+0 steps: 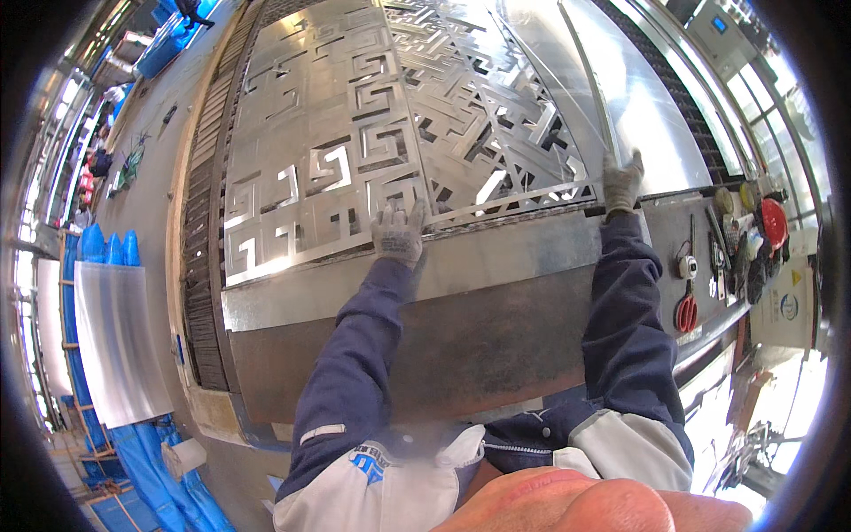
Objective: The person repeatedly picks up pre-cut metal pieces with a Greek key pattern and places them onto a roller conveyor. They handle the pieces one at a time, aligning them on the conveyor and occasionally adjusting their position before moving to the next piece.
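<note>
A large cut metal panel (328, 168) with angular fret patterns lies flat on the slatted bed. My left hand (398, 232), in a grey work glove, rests on the panel's near edge, its fingers spread over the metal beside a square spiral cutout. At the panel's near right corner, my right hand (623, 182), also gloved, closes around the near end of a long narrow metal strip (586, 71). Its fingertips point away from me and the grip's underside is hidden. Right of the strip lies a bright plain sheet (660, 133).
A dark metal plate (461, 346) spans the area before me. At right are red-handled scissors (686, 312), a tape measure (688, 266) and a red round object (774, 223). On the left, a shiny sheet (124, 341) leans by blue-wrapped material (168, 470). A control box (720, 35) stands far right.
</note>
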Tool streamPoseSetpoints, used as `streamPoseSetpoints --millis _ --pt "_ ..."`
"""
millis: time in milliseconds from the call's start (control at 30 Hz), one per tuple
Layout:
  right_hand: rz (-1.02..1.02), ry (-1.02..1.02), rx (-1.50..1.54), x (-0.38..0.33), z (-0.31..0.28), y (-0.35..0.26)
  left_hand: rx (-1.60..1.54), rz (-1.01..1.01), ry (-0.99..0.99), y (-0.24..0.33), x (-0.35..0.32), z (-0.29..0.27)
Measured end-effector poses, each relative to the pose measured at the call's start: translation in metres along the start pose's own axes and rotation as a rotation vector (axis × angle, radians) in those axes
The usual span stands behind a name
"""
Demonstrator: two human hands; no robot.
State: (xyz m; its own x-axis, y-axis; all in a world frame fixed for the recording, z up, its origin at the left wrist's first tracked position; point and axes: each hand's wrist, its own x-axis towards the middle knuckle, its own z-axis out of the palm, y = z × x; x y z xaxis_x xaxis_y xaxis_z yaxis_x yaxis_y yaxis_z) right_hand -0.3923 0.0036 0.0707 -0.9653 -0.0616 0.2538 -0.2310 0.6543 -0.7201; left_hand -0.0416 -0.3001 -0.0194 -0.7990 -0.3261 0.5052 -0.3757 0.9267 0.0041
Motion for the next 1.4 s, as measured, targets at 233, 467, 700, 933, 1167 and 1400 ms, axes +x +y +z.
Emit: streamPoseSetpoints --millis 233,467,700,933,1167,1400 --pt "-0.772 0.084 -0.200 0.075 -0.048 -0.087 -0.027 -0.054 0.047 -0.015 0.032 -0.049" --pt "-0.593 0.206 -0.395 0.012 -0.054 -0.135 0.076 -0.085 0.084 -0.025 0.051 -0.096" --pt "0.362 -0.418 1.465 -0.053 -0.015 -0.076 0.020 -0.068 0.097 -0.019 0.041 -0.055" --pt "0.669 -0.790 1.484 -0.197 0.095 -0.104 0.057 0.032 -0.140 0.006 0.010 -0.068" --pt "0.735 -0.830 1.308 -0.237 0.113 -0.139 -0.277 -0.330 -0.194 -0.011 -0.131 -0.118" --pt "-0.099 -0.572 1.047 -0.248 0.137 -0.186 -0.030 -0.497 -0.255 -0.077 -0.259 -0.163"
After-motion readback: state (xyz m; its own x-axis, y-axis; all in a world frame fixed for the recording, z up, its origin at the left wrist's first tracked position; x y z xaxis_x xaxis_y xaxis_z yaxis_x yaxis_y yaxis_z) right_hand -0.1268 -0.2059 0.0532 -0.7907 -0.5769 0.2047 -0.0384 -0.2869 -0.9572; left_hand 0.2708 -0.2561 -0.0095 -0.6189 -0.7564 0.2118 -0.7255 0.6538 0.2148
